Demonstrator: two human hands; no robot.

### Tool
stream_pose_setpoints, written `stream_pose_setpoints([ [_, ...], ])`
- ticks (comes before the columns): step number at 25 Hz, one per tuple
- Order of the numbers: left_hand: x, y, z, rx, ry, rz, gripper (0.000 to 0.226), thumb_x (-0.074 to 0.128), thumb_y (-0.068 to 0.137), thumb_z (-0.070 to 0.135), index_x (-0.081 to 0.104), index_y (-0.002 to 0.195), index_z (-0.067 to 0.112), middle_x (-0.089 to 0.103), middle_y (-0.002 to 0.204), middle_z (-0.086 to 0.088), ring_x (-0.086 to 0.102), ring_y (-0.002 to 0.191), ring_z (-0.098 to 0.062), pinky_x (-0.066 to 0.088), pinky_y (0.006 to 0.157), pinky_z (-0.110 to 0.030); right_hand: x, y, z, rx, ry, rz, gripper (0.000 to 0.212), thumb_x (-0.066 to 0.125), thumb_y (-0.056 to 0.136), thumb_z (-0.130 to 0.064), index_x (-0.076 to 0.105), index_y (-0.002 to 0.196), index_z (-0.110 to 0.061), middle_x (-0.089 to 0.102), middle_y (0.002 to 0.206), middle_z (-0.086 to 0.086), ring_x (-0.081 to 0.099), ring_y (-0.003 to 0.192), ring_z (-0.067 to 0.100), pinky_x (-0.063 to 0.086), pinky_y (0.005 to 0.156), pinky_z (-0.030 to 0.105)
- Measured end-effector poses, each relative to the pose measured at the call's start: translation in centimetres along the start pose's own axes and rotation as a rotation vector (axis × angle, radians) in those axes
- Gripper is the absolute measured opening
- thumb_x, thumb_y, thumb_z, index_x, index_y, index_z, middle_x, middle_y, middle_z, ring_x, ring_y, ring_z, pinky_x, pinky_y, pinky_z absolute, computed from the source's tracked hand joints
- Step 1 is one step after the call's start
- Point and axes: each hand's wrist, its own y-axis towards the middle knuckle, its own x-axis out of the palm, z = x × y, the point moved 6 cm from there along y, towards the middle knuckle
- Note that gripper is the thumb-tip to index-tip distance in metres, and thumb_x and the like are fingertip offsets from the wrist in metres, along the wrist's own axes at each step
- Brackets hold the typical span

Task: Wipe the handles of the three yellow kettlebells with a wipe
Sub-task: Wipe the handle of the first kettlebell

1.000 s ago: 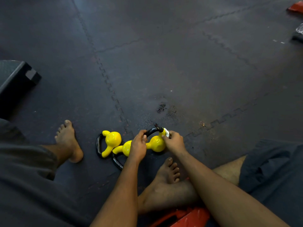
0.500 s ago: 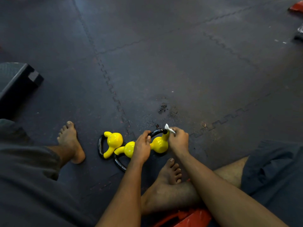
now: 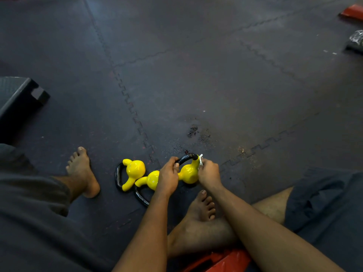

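Three small yellow kettlebells with black handles lie in a row on the dark floor mat between my legs. The left kettlebell (image 3: 134,170) and the middle kettlebell (image 3: 152,180) lie untouched on their sides. My left hand (image 3: 168,176) grips the black handle (image 3: 185,158) of the right kettlebell (image 3: 188,173). My right hand (image 3: 209,172) pinches a small white wipe (image 3: 200,159) against the right end of that handle, where it meets the yellow neck.
My bare feet rest on the mat, one (image 3: 83,173) left of the kettlebells and one (image 3: 200,210) just below them. A dark step block (image 3: 19,97) sits at the left edge. A red object (image 3: 216,261) lies under my legs. Red and dark items (image 3: 353,26) sit far right.
The right hand with the wipe has shifted slightly along the right end of the handle. The left hand keeps its grip, and the view has drifted a little.
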Motion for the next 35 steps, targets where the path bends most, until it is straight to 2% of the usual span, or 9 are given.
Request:
stream_pose_setpoints([
  [5, 0.2, 0.5, 0.1, -0.01, -0.018, 0.006, 0.01, 0.046, 0.098, 0.02, 0.056, 0.099, 0.023, 0.061, 0.075, -0.004, 0.056, 0.071, -0.022, 0.047, 0.064, -0.037, 0.0, -0.3, -0.6, -0.031, -0.006, 0.042, 0.034, 0.042, 0.097, -0.017, 0.062, 0.124, -0.015, 0.069, 0.098, 0.02, 0.065, 0.092, 0.037, 0.049, 0.074, 0.035],
  [8, 0.5, 0.4, 0.8, 0.018, -0.001, -0.015, 0.006, 0.049, 0.096, 0.022, 0.055, 0.096, 0.021, 0.061, 0.073, -0.007, 0.054, 0.067, -0.024, 0.048, 0.065, -0.041, 0.2, 0.0, -0.5, 0.006, -0.032, 0.02, 0.035, 0.041, 0.097, -0.015, 0.061, 0.125, -0.012, 0.068, 0.103, 0.021, 0.063, 0.095, 0.038, 0.05, 0.078, 0.038],
  [15, 1.3, 0.1, 2.2, 0.04, 0.013, -0.062, 0.009, 0.052, 0.095, 0.025, 0.054, 0.102, 0.019, 0.067, 0.087, -0.009, 0.062, 0.082, -0.029, 0.052, 0.071, -0.04, -0.1, 0.1, 0.0, 0.049, -0.079, 0.005, 0.039, 0.043, 0.095, -0.012, 0.055, 0.132, -0.012, 0.065, 0.114, 0.023, 0.062, 0.104, 0.038, 0.049, 0.083, 0.038],
  [18, 1.8, -0.3, 2.3, 0.053, 0.038, -0.074, 0.01, 0.052, 0.095, 0.027, 0.053, 0.104, 0.022, 0.066, 0.088, -0.009, 0.062, 0.083, -0.029, 0.052, 0.071, -0.04, -0.3, 0.0, 0.1, 0.052, -0.126, -0.029, 0.037, 0.048, 0.092, -0.007, 0.059, 0.127, -0.008, 0.065, 0.115, 0.022, 0.06, 0.108, 0.038, 0.049, 0.087, 0.038],
  [22, 1.5, -0.2, 2.1, 0.04, 0.013, -0.061, 0.006, 0.051, 0.096, 0.025, 0.053, 0.101, 0.022, 0.063, 0.081, -0.003, 0.06, 0.078, -0.024, 0.052, 0.071, -0.041, -1.0, -0.1, -0.3, 0.022, -0.029, 0.072, 0.036, 0.043, 0.095, -0.011, 0.06, 0.127, -0.013, 0.068, 0.106, 0.021, 0.064, 0.097, 0.037, 0.051, 0.079, 0.038],
  [25, 1.1, -0.1, 1.8, 0.034, 0.011, -0.049, 0.006, 0.051, 0.096, 0.023, 0.054, 0.101, 0.02, 0.063, 0.079, -0.002, 0.059, 0.076, -0.023, 0.051, 0.072, -0.04, 0.0, -0.3, -0.3, 0.016, -0.097, -0.02, 0.037, 0.044, 0.092, -0.009, 0.06, 0.125, -0.012, 0.067, 0.108, 0.023, 0.062, 0.1, 0.039, 0.049, 0.079, 0.038],
  [29, 1.0, -0.2, 1.7, 0.028, 0.008, -0.058, 0.009, 0.051, 0.097, 0.024, 0.055, 0.103, 0.021, 0.064, 0.081, -0.003, 0.06, 0.077, -0.023, 0.051, 0.072, -0.04, -0.7, -0.1, -0.4, 0.004, -0.05, 0.055, 0.039, 0.043, 0.094, -0.015, 0.059, 0.13, -0.018, 0.068, 0.108, 0.02, 0.063, 0.099, 0.037, 0.05, 0.078, 0.037],
  [32, 0.8, -0.1, 1.7, 0.008, 0.012, -0.05, 0.008, 0.05, 0.097, 0.025, 0.054, 0.103, 0.022, 0.065, 0.08, -0.004, 0.061, 0.077, -0.022, 0.051, 0.071, -0.038, 0.0, -0.2, -0.4, -0.029, -0.134, 0.008, 0.042, 0.041, 0.096, -0.015, 0.053, 0.136, -0.016, 0.068, 0.106, 0.021, 0.062, 0.099, 0.039, 0.05, 0.078, 0.04],
  [35, 1.0, -0.1, 1.7, 0.009, 0.018, -0.058, 0.009, 0.05, 0.097, 0.025, 0.054, 0.103, 0.021, 0.066, 0.083, -0.004, 0.061, 0.079, -0.022, 0.051, 0.072, -0.038, -0.2, -0.1, -0.3, -0.013, -0.137, 0.032, 0.042, 0.045, 0.091, -0.012, 0.059, 0.13, -0.018, 0.069, 0.107, 0.02, 0.063, 0.099, 0.038, 0.051, 0.079, 0.039],
])
